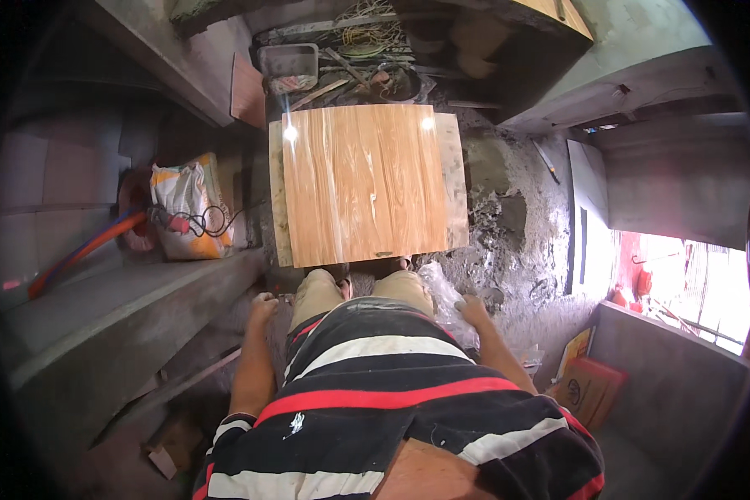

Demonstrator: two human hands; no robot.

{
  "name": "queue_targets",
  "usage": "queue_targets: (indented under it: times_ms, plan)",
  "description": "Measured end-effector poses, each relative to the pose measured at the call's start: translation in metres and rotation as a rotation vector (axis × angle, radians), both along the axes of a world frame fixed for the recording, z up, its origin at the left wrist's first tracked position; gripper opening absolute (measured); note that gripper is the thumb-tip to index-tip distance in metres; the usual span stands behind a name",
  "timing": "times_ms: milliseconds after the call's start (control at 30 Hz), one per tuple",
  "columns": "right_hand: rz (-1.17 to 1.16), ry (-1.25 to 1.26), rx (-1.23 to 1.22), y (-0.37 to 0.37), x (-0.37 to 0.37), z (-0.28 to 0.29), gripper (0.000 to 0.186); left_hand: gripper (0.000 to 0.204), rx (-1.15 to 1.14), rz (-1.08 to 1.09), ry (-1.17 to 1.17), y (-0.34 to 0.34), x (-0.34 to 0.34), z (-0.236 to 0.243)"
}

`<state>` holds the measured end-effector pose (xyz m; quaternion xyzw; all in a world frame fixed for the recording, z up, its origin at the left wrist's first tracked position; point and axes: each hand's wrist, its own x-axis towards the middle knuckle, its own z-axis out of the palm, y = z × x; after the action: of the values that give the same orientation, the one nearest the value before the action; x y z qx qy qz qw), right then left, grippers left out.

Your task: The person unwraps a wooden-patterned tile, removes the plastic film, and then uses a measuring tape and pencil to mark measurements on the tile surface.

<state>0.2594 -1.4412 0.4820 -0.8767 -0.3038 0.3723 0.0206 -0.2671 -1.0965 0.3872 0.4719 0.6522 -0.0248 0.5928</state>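
Observation:
In front of my legs lies a large square panel (362,183) with a glossy wood-grain face and bright reflections. It rests on a wider pale board (454,183) that shows at both sides. My left hand (264,307) hangs beside my left thigh, fingers curled; whether something small is in them is hidden. Beside my right thigh, my right hand (472,311) is closed on a crumpled clear plastic sheet (443,290), which hangs along my leg. Neither hand touches the panel.
On the left ledge (175,271) stand a white and orange sack (187,208) and a dark cable with a red end. A grey plastic tub (290,65) and scrap wood lie beyond the panel. Rough wet-looking cement floor (508,208) is at right, with a cardboard box (590,392) nearer me.

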Motion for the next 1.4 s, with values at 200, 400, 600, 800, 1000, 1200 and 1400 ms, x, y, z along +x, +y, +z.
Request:
queue_targets:
  times_ms: [200, 400, 600, 800, 1000, 1200, 1400]
  plan:
    - [-0.018, -0.013, 0.020, 0.018, 0.005, -0.002, 0.040, 0.047, 0.045, 0.015, 0.083, 0.022, 0.002, 0.008]
    - [0.429, -0.100, -0.131, -0.035, 0.028, -0.043, 0.053, 0.056, 0.289, -0.284, 0.117, 0.034, 0.024, -0.008]
    - [0.032, -0.037, -0.112, -0.011, 0.016, 0.008, 0.049, 0.044, -0.058, -0.110, 0.011, 0.023, 0.030, 0.018]
    - [-0.066, -0.055, -0.066, -0.008, 0.045, 0.015, 0.049, 0.046, -0.088, -0.135, 0.052, 0.045, 0.075, 0.049]
    - [-0.166, -0.135, -0.016, 0.002, 0.071, 0.047, 0.045, 0.046, -0.035, 0.003, 0.004, 0.052, 0.118, 0.069]
    - [-0.019, -0.018, -0.126, -0.015, 0.141, -0.004, 0.046, 0.044, -0.032, 0.023, 0.036, 0.053, 0.178, 0.094]
    - [0.026, 0.103, -0.031, -0.007, 0.214, -0.022, 0.052, 0.037, -0.024, 0.088, -0.090, 0.029, 0.230, 0.110]
